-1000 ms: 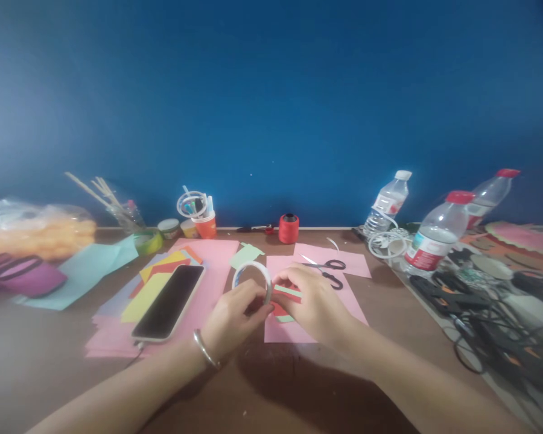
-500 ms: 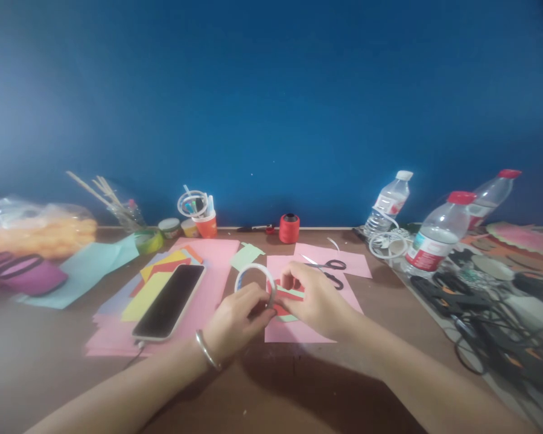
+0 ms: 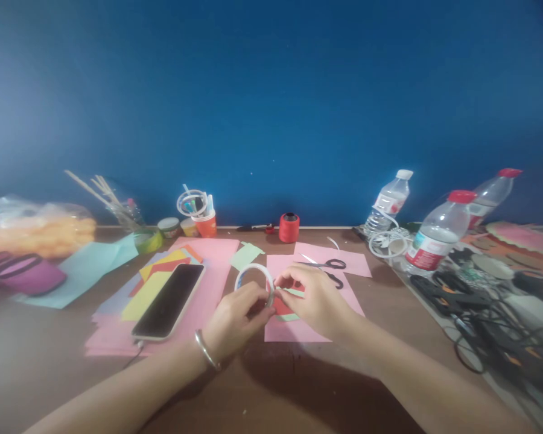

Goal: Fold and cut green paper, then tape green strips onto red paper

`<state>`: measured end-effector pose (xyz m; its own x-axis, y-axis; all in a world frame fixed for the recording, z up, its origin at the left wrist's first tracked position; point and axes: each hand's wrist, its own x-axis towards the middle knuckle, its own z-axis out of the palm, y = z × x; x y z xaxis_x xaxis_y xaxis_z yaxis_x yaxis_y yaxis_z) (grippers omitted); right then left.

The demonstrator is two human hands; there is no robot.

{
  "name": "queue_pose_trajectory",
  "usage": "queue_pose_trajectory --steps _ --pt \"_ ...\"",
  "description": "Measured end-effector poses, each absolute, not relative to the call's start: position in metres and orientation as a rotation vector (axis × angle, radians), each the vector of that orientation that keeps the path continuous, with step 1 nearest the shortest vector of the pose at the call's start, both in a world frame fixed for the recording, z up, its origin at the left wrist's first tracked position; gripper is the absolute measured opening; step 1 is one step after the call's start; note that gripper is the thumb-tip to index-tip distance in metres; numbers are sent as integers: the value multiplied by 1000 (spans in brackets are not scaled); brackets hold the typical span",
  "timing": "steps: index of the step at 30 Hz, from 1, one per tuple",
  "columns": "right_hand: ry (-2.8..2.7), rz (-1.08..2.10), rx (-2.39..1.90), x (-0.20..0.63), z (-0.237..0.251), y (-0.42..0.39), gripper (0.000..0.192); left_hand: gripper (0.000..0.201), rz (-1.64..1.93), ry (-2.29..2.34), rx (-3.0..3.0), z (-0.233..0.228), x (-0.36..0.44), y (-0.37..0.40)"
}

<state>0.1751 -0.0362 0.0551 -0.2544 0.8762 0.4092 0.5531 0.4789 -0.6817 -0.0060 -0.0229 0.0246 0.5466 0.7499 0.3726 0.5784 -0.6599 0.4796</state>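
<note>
My left hand (image 3: 234, 319) grips a white roll of tape (image 3: 253, 278) held upright on its edge over the table. My right hand (image 3: 311, 299) pinches at the roll's right side, where the tape end is. Under my right hand lies a red and pale green paper piece (image 3: 286, 307) on a pink sheet (image 3: 298, 330). Black-handled scissors (image 3: 328, 268) lie just behind my right hand.
A phone (image 3: 169, 300) lies face up on stacked coloured paper (image 3: 154, 283) at the left. A red thread spool (image 3: 288, 228), an orange pen cup (image 3: 204, 223) and small pots stand by the wall. Three water bottles (image 3: 437, 238) and tangled cables (image 3: 484, 307) sit right.
My right hand has shifted slightly left, towards the tape roll, and its fingers now pinch at the roll's edge. My left hand keeps holding the roll in place.
</note>
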Motion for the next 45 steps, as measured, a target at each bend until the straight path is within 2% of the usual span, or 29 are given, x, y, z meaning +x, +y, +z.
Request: queue_pose_trajectory --steps 11,19,23,29,32,40,45 --pt "-2001 741 -1192 180 65 -39 13 13 818 1079 2527 26 -5 -24" --pt "-1975 443 -1106 178 53 -35 13 14 803 1111 2423 26 -5 -22" --pt "-1939 479 -1171 176 56 -37 12 14 759 1101 2169 29 -3 -23" --pt "-1718 763 -1195 181 68 -36 11 30 564 787 1559 30 -4 -25" --pt "-1548 850 -1166 191 76 -35 8 30 554 713 1431 34 -5 -27" --pt "-1348 743 -1180 218 88 -26 3 24 704 851 1524 53 -11 -13" --pt "-1219 752 -1202 228 80 -13 5 27 657 944 1635 50 -18 0"
